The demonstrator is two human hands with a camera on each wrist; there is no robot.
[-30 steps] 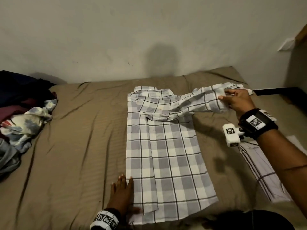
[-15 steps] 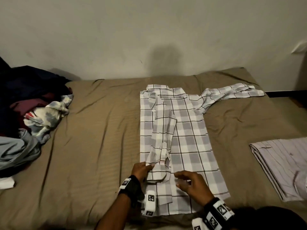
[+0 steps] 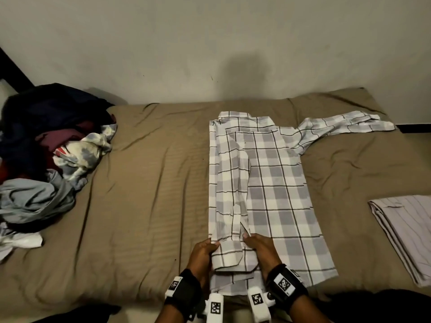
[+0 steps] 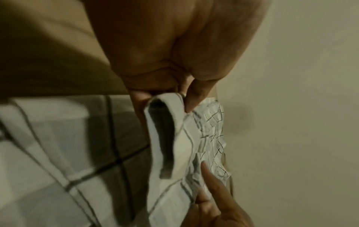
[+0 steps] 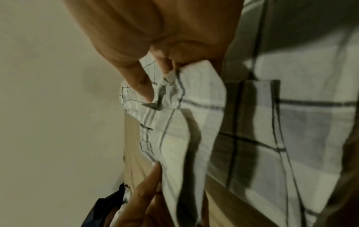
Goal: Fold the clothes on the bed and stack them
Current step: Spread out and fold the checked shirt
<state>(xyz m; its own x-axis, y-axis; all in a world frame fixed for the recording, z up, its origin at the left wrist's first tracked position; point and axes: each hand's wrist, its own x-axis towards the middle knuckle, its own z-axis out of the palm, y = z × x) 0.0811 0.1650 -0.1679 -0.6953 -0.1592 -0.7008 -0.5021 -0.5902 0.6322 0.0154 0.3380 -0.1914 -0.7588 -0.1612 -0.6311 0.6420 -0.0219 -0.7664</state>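
A grey and white plaid shirt (image 3: 275, 192) lies flat on the brown bed (image 3: 144, 206), collar toward the wall. Its left sleeve is folded down over the body, and the cuff (image 3: 233, 255) is doubled back near the hem. My left hand (image 3: 204, 251) pinches the cuff's left edge (image 4: 167, 138), and my right hand (image 3: 258, 249) pinches its right edge (image 5: 186, 95). The other sleeve (image 3: 345, 123) stretches out to the right. A folded striped garment (image 3: 405, 231) lies at the bed's right side.
A heap of unfolded clothes (image 3: 46, 145), dark, maroon, tie-dye and grey, fills the left of the bed. A plain wall (image 3: 210, 43) runs behind the bed. Bare sheet lies between the heap and the shirt.
The left sleeve went from across the chest to lying down the shirt's body. Both hands came to the hem, and the cuff end is now folded back between them.
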